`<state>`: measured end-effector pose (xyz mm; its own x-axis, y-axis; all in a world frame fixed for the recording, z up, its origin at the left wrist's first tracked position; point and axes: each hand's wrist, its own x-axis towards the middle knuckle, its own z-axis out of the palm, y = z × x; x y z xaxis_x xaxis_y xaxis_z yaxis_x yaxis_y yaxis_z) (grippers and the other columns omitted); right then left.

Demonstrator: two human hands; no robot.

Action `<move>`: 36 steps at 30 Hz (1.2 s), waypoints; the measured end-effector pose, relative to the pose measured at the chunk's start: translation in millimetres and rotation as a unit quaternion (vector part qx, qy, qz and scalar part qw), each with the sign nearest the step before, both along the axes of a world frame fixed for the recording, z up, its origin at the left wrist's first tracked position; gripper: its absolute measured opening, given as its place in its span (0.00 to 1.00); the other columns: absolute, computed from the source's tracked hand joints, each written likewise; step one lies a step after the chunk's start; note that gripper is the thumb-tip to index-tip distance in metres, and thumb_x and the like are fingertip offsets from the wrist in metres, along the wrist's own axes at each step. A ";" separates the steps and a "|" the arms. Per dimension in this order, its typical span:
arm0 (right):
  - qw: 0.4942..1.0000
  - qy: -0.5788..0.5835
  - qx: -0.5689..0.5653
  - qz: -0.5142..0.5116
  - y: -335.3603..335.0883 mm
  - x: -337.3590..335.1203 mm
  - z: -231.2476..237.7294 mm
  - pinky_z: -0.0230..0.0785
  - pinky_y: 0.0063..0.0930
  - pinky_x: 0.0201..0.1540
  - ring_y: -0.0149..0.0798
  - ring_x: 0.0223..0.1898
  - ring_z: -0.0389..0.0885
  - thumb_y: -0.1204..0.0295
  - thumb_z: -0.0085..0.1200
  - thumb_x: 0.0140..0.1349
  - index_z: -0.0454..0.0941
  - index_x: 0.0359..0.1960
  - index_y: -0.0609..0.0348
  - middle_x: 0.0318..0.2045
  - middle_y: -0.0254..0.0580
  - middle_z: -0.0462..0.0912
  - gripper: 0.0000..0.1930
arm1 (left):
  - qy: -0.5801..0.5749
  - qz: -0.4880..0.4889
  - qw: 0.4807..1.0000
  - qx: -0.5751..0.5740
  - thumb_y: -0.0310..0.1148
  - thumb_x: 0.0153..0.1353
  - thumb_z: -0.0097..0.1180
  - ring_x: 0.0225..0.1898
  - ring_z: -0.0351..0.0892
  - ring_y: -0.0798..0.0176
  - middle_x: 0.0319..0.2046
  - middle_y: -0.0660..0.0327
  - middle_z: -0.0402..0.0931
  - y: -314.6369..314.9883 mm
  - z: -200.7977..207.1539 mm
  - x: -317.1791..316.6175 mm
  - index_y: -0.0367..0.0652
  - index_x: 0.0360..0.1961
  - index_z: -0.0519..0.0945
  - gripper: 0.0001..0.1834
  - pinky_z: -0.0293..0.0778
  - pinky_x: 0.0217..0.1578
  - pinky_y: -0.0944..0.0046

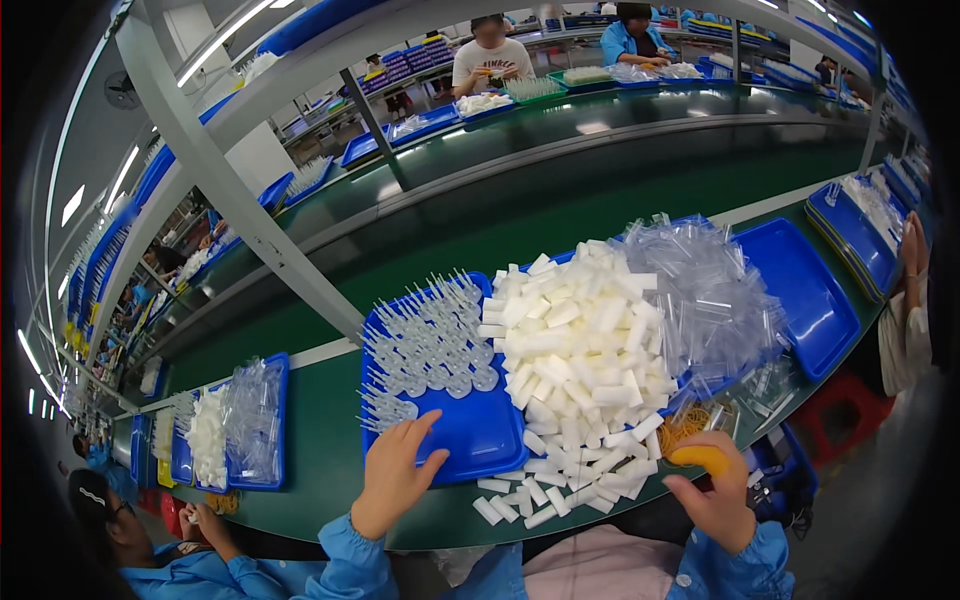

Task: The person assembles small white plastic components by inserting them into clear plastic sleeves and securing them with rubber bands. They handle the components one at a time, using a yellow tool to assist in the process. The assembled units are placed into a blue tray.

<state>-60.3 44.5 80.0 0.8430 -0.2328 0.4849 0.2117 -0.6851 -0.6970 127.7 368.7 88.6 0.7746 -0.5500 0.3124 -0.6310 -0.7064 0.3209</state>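
Observation:
My left hand (397,478) is over the near left corner of a blue tray (468,430), thumb and fingers apart, with nothing visible in it. Rows of clear plastic pieces (425,340), with thin upright stems and round bases, stand in that tray's far and left parts. My right hand (722,495) hovers by the table's front edge, its thumb apart from the fingers; a yellow-orange cover (702,459) is on the index finger. Between the hands spreads a heap of short white cylinders (585,340). Tan rubber bands (685,425) lie just beyond my right hand.
Clear plastic tubes (700,300) are piled right of the white heap, beside another blue tray (805,300). A grey metal post (230,180) slants up at left. Co-workers sit on both sides and across the green belt (480,220). A red stool (845,420) stands at right.

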 end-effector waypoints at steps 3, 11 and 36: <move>0.992 -0.030 -0.051 0.111 10.8 31.9 19.8 0.65 0.36 0.45 0.46 0.42 0.74 0.73 0.64 0.44 0.77 0.30 0.59 0.39 0.41 0.76 0.11 | -0.015 -0.036 0.999 0.014 0.33 0.48 0.62 0.34 0.75 0.53 0.33 0.58 0.77 -23.2 -11.0 20.0 0.45 0.45 0.77 0.20 0.71 0.36 0.57; 0.914 -0.035 -0.337 0.225 68.5 118.2 12.9 0.57 0.35 0.44 0.42 0.40 0.71 0.62 0.61 0.46 0.80 0.25 0.56 0.29 0.39 0.73 0.11 | -0.144 0.010 0.990 0.004 0.32 0.47 0.61 0.35 0.73 0.50 0.30 0.58 0.71 -74.2 -38.8 56.0 0.47 0.37 0.77 0.14 0.69 0.34 0.54; 0.882 0.087 -0.414 0.209 79.5 114.3 21.8 0.57 0.34 0.40 0.41 0.38 0.73 0.60 0.63 0.44 0.79 0.27 0.57 0.26 0.40 0.76 0.15 | 0.352 0.041 0.625 -0.696 0.21 0.59 0.51 0.39 0.80 0.56 0.38 0.55 0.75 -6.0 -18.6 -40.2 0.42 0.44 0.68 0.12 0.79 0.39 0.61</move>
